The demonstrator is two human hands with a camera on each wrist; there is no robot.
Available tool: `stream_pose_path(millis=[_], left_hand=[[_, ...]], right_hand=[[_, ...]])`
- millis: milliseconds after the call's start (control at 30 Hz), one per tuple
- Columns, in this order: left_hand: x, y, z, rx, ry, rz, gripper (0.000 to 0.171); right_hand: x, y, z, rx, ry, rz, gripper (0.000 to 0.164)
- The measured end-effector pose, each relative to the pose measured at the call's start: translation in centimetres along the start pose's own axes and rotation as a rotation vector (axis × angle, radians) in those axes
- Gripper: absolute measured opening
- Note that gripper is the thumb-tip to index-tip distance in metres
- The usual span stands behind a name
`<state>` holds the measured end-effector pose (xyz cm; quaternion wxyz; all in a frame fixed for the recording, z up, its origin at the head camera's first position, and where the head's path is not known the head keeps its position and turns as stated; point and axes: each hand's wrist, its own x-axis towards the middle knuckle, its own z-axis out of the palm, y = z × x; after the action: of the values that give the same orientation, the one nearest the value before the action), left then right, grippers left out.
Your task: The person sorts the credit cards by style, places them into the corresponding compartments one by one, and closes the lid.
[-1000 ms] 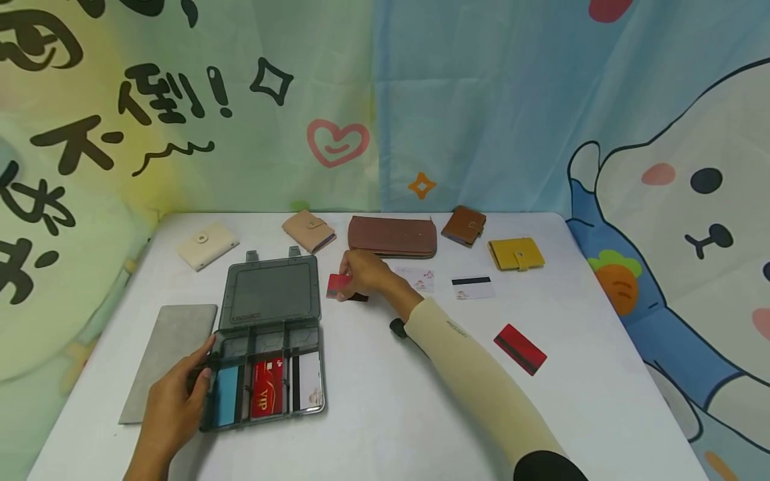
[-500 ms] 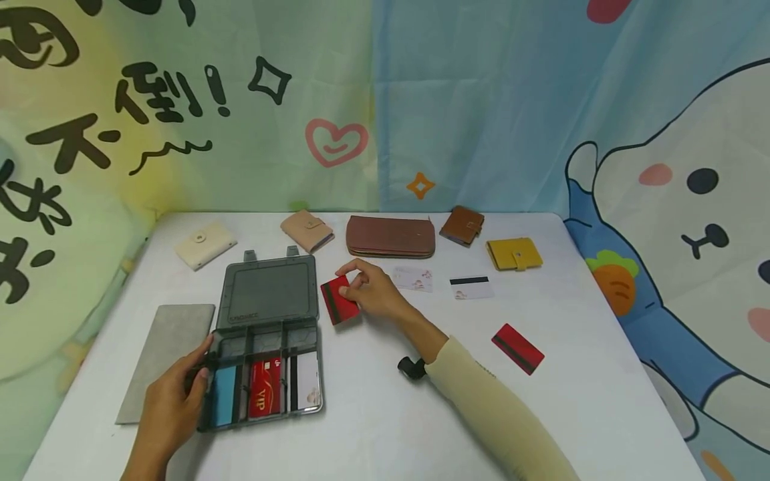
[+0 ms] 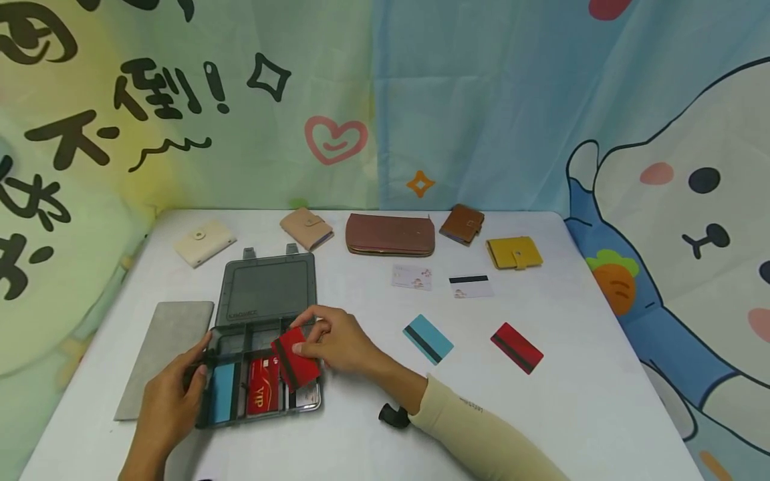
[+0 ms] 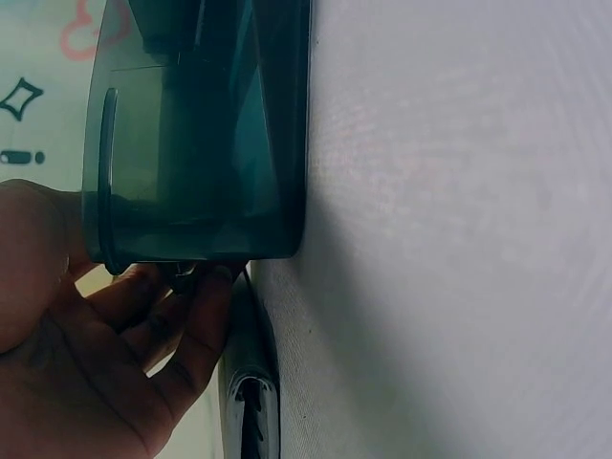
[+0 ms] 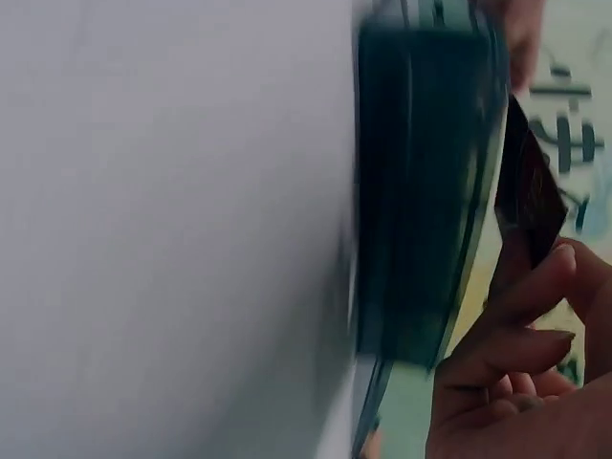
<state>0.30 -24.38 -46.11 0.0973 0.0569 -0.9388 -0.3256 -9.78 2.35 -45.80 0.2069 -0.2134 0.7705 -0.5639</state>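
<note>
My right hand (image 3: 343, 341) pinches a red card (image 3: 296, 361) with a dark stripe between thumb and fingers. The card is tilted over the right compartment of a dark see-through plastic organizer box (image 3: 265, 327), partly hiding the white card (image 3: 309, 397) in it. In the right wrist view the red card (image 5: 535, 186) appears edge-on above the box rim. My left hand (image 3: 171, 397) holds the box by its left side, thumb near the rim; in the left wrist view its fingers (image 4: 196, 349) meet the side wall. A blue card (image 3: 224, 394) and a red VIP card (image 3: 263, 385) lie in the other front compartments.
Right of the box lie a blue card (image 3: 428, 339), a red card (image 3: 517, 348) and two white cards, one (image 3: 412, 277) left of the other (image 3: 471, 286). Several wallets, including a long brown one (image 3: 390, 235), line the back. A grey flat case (image 3: 162, 361) lies left.
My right hand has lifted the red card from beside the open lid and brought it nearer, over the box. The arm's shift uncovers the blue card on the table. My left hand stays put.
</note>
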Motion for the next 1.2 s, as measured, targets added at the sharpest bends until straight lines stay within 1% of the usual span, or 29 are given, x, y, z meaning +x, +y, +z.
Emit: stream_pose_path(millis=[133, 267, 333, 400, 533, 600, 700, 833, 933, 1033, 1100, 1200], left_hand=[[-0.1, 0.0, -0.1, 0.007, -0.006, -0.021, 0.054], [-0.2, 0.0, -0.1, 0.003, -0.006, -0.022, 0.055], [-0.2, -0.1, 0.0, 0.003, -0.001, -0.007, 0.055], [-0.1, -0.1, 0.0, -0.001, 0.008, 0.007, 0.054], [-0.1, 0.0, -0.1, 0.004, 0.015, 0.005, 0.054], [-0.1, 0.0, -0.1, 0.004, 0.013, 0.002, 0.054], [0.0, 0.0, -0.1, 0.001, 0.000, -0.004, 0.054], [-0.1, 0.0, 0.0, 0.000, -0.012, -0.014, 0.054], [-0.1, 0.0, 0.0, 0.004, -0.006, -0.020, 0.054], [-0.1, 0.1, 0.0, 0.009, -0.004, -0.022, 0.054], [-0.1, 0.0, 0.0, 0.012, 0.000, -0.018, 0.053], [0.0, 0.0, 0.1, 0.013, 0.001, -0.014, 0.054]], right_hand=[[-0.5, -0.8, 2.3, -0.113, -0.020, -0.013, 0.029], [-0.7, -1.1, 3.5, -0.243, -0.015, -0.024, 0.029], [-0.7, -1.1, 3.5, -0.294, -0.012, -0.037, 0.028], [-0.7, -1.0, 3.2, -0.302, -0.020, -0.057, 0.028], [-0.9, -0.6, 2.1, -0.264, -0.045, -0.092, 0.025], [-1.3, -0.4, 1.2, -0.254, -0.039, -0.092, 0.025], [-2.2, 0.0, -0.6, -0.253, 0.004, -0.036, 0.029], [-3.8, 0.2, -3.9, -0.307, 0.114, 0.072, 0.038], [-5.1, 0.5, -6.3, -0.381, 0.221, 0.139, 0.044], [-6.5, 1.1, -8.2, -0.468, 0.328, 0.218, 0.050], [-7.5, 1.6, -9.2, -0.520, 0.387, 0.284, 0.054], [-9.0, 2.4, -10.1, -0.580, 0.442, 0.380, 0.060]])
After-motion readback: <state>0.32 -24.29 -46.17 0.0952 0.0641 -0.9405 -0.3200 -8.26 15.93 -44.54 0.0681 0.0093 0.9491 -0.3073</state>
